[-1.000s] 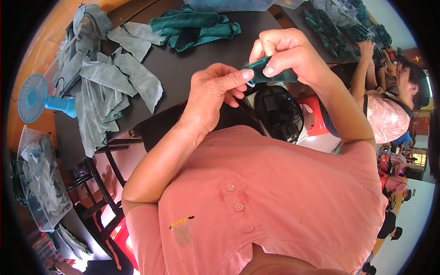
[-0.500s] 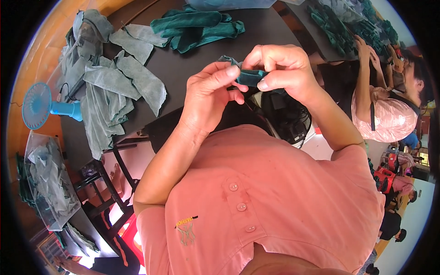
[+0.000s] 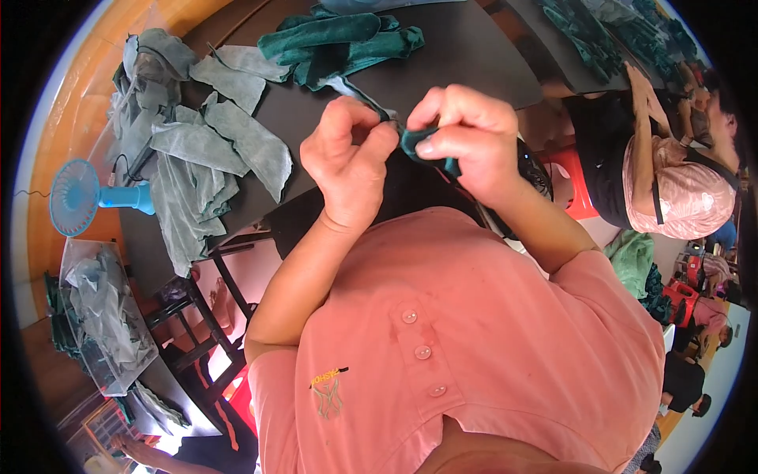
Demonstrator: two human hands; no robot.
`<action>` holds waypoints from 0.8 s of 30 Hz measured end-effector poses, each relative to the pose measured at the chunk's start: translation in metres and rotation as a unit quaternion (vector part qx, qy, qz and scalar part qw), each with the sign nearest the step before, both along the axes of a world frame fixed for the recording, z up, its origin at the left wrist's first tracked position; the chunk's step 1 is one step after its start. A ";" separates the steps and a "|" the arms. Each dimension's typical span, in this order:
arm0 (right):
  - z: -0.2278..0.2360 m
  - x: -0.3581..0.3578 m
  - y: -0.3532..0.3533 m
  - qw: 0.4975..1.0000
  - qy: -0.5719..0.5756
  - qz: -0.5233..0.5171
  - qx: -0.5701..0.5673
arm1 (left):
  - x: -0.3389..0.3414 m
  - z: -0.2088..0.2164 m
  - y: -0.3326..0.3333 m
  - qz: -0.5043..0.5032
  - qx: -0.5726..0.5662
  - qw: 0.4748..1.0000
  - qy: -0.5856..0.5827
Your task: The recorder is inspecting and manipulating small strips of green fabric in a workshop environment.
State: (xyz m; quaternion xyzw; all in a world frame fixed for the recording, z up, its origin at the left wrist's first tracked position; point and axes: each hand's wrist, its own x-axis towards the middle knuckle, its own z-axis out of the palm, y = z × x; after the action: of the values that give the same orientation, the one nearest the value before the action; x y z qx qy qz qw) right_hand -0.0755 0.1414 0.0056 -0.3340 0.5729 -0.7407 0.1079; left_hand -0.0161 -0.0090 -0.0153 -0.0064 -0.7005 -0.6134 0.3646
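Observation:
A small piece of dark green velvet fabric [image 3: 412, 144] with a pale underside is stretched between my two hands, above the near edge of the dark table [image 3: 466, 59]. My left hand [image 3: 346, 162] pinches it between thumb and bent fingers; a narrow pale end [image 3: 341, 85] sticks up beyond that hand. My right hand [image 3: 478, 142] grips the folded green part, thumb on top. Past my hands lies a stack of green velvet pieces [image 3: 339, 43]. Pale grey-green cut pieces [image 3: 249, 138] spread over the table's left side.
A blue fan [image 3: 75, 197] stands at the left table edge, near a heap of grey-green fabric [image 3: 154, 71]. A clear bin [image 3: 106, 316] of fabric sits lower left. To the right, a person in a pink top [image 3: 679, 178] works at another table, near a red stool [image 3: 572, 182].
My hands have turned the fabric, and its pale end now shows beyond my left hand. The left fingers have curled in tighter. The whole view has shifted slightly.

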 end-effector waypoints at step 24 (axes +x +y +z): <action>0.007 -0.009 -0.008 0.999 -0.018 0.000 -0.027 | 0.018 0.031 -0.014 -0.113 0.252 0.936 -0.217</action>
State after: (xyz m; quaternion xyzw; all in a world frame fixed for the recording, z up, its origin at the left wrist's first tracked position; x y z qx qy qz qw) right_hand -0.0842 0.1332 0.0128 -0.3237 0.5504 -0.7618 0.1088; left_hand 0.0020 -0.0234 0.0155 0.1401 -0.5795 -0.7936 0.1211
